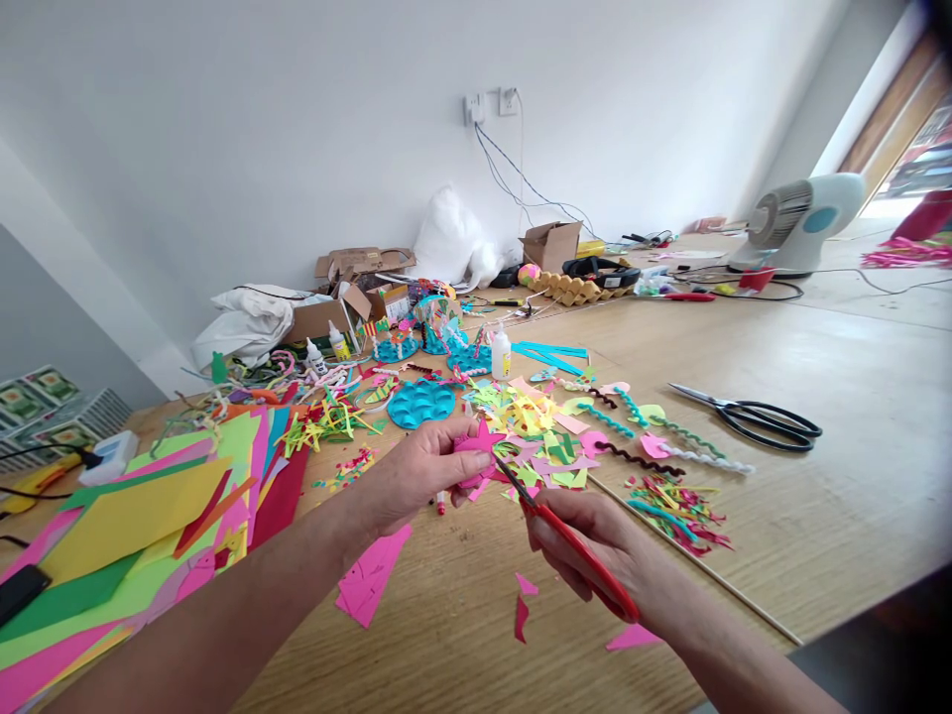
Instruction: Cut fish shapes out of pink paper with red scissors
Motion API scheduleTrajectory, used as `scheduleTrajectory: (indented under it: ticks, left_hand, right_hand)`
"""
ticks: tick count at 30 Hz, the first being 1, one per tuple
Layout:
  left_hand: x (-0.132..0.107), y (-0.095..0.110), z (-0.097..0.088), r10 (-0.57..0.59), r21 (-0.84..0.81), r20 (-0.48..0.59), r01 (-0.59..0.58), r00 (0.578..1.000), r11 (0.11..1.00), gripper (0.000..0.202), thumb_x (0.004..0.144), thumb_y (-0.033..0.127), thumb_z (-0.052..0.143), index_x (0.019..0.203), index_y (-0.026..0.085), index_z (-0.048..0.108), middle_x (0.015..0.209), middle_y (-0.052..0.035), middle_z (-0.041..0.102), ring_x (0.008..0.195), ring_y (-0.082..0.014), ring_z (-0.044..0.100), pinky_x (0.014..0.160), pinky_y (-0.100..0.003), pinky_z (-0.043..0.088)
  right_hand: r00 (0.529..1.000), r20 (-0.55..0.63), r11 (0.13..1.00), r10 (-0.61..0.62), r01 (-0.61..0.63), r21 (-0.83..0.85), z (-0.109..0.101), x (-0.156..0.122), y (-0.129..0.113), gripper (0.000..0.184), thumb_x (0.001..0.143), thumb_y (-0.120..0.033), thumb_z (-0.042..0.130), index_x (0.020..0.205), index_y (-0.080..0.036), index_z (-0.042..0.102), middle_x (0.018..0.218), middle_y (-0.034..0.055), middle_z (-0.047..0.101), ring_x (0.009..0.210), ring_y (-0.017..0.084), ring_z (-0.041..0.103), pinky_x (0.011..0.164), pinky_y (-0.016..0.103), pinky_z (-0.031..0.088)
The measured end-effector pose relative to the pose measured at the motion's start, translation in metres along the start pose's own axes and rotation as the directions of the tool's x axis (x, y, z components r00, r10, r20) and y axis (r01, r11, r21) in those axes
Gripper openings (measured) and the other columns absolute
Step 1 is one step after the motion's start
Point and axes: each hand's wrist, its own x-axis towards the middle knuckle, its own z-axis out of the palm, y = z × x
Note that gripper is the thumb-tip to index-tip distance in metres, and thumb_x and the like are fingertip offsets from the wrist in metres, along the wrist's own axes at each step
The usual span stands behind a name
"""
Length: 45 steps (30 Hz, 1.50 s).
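Observation:
Between the thumb and fingers of my left hand [427, 468] is a pink paper cutout [487, 436] with pointed tips along its edge. My right hand [595, 550] grips red-handled scissors [576, 545], their blades at the right edge of the paper. Whether the blades touch the paper I cannot tell. Below the hands lie a larger pink paper piece [374, 575], small pink scraps [527, 583] and a red scrap [521, 620]. Beyond them spreads a heap of yellow, green and pink paper scraps [528, 412].
Stacked coloured paper [134, 521] covers the left. Black-handled scissors [773, 416], pipe-cleaner pieces [640, 458] and a thin wooden stick [699, 560] lie right. A glue bottle [501, 354] stands behind blue round trays [420, 405]. A fan [803, 223] stands far right.

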Motion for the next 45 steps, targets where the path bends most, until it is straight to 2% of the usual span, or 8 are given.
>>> scheduleTrajectory:
  ticks: [7,18,23,27,31,36,40,45]
  left_hand:
    - [0.000,-0.002,-0.001,-0.010,0.004,0.007,0.010,1.000,1.000,0.018,0.078,0.028,0.058,0.068,0.017,0.047,0.058,0.0048,0.047,0.048,-0.0055,0.041,0.048,-0.019,0.036]
    - [0.000,-0.001,0.000,-0.051,-0.052,0.000,0.051,0.999,0.997,0.020,0.075,0.032,0.061,0.070,0.016,0.049,0.058,0.0044,0.046,0.050,-0.0058,0.042,0.047,-0.019,0.035]
    - [0.000,0.005,-0.003,-0.036,0.081,0.036,0.033,0.999,0.996,0.023,0.078,0.036,0.057,0.069,0.016,0.050,0.061,0.0031,0.048,0.054,-0.0075,0.045,0.050,-0.019,0.036]
    - [0.000,0.014,-0.004,0.035,0.189,-0.019,-0.030,0.999,0.982,0.022,0.077,0.032,0.057,0.065,0.015,0.052,0.060,0.0040,0.045,0.055,-0.0072,0.043,0.052,-0.020,0.034]
    - [0.002,0.013,-0.004,0.040,0.140,-0.035,-0.035,0.999,0.990,0.020,0.075,0.028,0.059,0.062,0.014,0.051,0.057,0.0047,0.044,0.052,-0.0061,0.040,0.051,-0.019,0.033]
    - [0.004,0.002,0.001,-0.014,-0.104,-0.050,0.009,0.999,0.995,0.019,0.073,0.030,0.063,0.068,0.015,0.052,0.055,0.0050,0.048,0.048,-0.0057,0.043,0.047,-0.018,0.036]
    - [0.003,0.001,0.008,-0.032,-0.203,-0.072,0.017,0.997,0.979,0.022,0.071,0.031,0.065,0.067,0.016,0.051,0.053,0.0054,0.048,0.048,-0.0056,0.044,0.046,-0.017,0.036]
    - [0.003,0.001,0.012,-0.043,-0.273,-0.101,0.014,0.994,0.962,0.021,0.070,0.028,0.067,0.068,0.016,0.050,0.055,0.0062,0.049,0.049,-0.0044,0.043,0.046,-0.015,0.035]
  right_hand:
    - [1.000,0.005,0.999,0.011,-0.010,-0.031,0.002,-0.001,-0.005,0.046,0.077,-0.062,0.049,0.060,-0.019,0.043,0.045,-0.0080,0.035,0.039,0.006,0.027,0.037,0.019,0.020]
    - [0.988,-0.080,0.912,-0.135,0.092,-0.400,0.001,0.000,-0.003,0.042,0.085,-0.050,0.042,0.057,-0.019,0.037,0.054,-0.0049,0.031,0.051,0.010,0.027,0.044,0.023,0.022]
    - [0.985,-0.082,0.888,-0.151,0.098,-0.449,-0.001,0.001,-0.002,0.039,0.086,-0.045,0.042,0.057,-0.020,0.036,0.053,-0.0053,0.030,0.050,0.010,0.027,0.044,0.023,0.022]
    - [0.984,-0.087,0.878,-0.157,0.098,-0.469,-0.002,0.002,-0.003,0.039,0.086,-0.044,0.043,0.057,-0.020,0.037,0.053,-0.0053,0.031,0.050,0.010,0.027,0.044,0.023,0.022]
    - [0.989,-0.093,0.922,-0.118,0.074,-0.380,0.000,0.002,-0.005,0.042,0.084,-0.050,0.045,0.056,-0.020,0.038,0.051,-0.0054,0.032,0.047,0.009,0.028,0.041,0.022,0.022]
    - [0.996,-0.078,0.990,-0.050,0.039,-0.137,0.003,0.002,0.000,0.043,0.080,-0.057,0.048,0.059,-0.020,0.041,0.049,-0.0062,0.037,0.042,0.008,0.033,0.038,0.020,0.025]
    - [0.998,-0.048,0.998,-0.048,0.049,0.027,0.005,0.002,0.007,0.043,0.079,-0.059,0.048,0.063,-0.019,0.045,0.046,-0.0075,0.038,0.038,0.006,0.031,0.037,0.019,0.025]
    - [0.998,-0.050,0.992,-0.035,0.041,0.122,0.007,0.003,0.008,0.046,0.075,-0.062,0.052,0.062,-0.018,0.046,0.041,-0.0078,0.040,0.035,0.006,0.029,0.036,0.019,0.023]
